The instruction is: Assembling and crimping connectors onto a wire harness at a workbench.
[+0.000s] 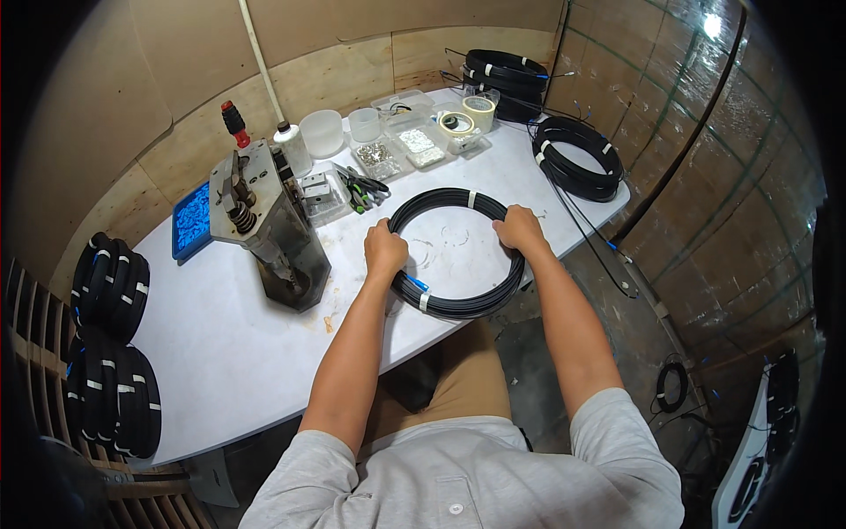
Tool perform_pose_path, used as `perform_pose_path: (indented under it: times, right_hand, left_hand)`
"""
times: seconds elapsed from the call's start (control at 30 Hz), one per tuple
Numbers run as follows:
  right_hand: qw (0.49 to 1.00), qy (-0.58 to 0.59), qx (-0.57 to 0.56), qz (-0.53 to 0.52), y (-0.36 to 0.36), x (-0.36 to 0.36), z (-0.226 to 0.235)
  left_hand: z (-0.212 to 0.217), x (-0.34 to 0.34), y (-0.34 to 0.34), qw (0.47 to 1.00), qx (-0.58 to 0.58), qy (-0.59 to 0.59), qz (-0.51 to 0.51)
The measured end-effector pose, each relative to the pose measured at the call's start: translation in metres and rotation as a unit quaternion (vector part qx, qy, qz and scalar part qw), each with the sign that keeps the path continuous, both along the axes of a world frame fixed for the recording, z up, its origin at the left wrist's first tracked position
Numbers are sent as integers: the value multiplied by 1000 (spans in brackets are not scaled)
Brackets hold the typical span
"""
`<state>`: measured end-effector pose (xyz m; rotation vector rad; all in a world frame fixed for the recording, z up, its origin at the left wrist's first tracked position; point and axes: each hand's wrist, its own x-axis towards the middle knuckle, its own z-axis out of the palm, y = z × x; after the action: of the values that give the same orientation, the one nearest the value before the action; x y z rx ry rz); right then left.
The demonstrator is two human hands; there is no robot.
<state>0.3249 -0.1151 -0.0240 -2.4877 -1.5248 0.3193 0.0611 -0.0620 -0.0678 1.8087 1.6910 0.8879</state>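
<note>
A coil of black cable lies at the front of the white table, its near rim reaching the table's edge. Pieces of white tape bind it at the far side and the near left. A blue connector shows on its left part, just below my left hand. That hand is closed around the coil's left side. My right hand grips the coil's right side, fingers wrapped over the cable and partly hidden.
A metal hand press with a red-handled tool behind it stands left. Beyond lie a blue tray, pliers, clear boxes of small parts and tape rolls. More cable coils sit far right and at the left edge.
</note>
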Motion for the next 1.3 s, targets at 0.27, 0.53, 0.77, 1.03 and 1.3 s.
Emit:
perform_pose_path:
  times: [0.27,0.53,0.77,1.03,1.3]
  right_hand:
    - [999,44,14,-7,-6,-11,10]
    - [964,245,91,-42,-3,9,9]
    - [867,431,249,5,-4,6,57]
    - [824,452,340,25,-19,-2,86]
    - [838,399,369,50,-32,-13,107]
  left_hand:
    - [2,-5,-1,1000,1,1,-2]
    - [20,-1,-2,997,76,-6,-8]
    - [73,-14,24,950,235,-197,-53]
    - [139,-29,1,962,254,-62,-74]
    - [145,-26,0,982,181,-8,-45]
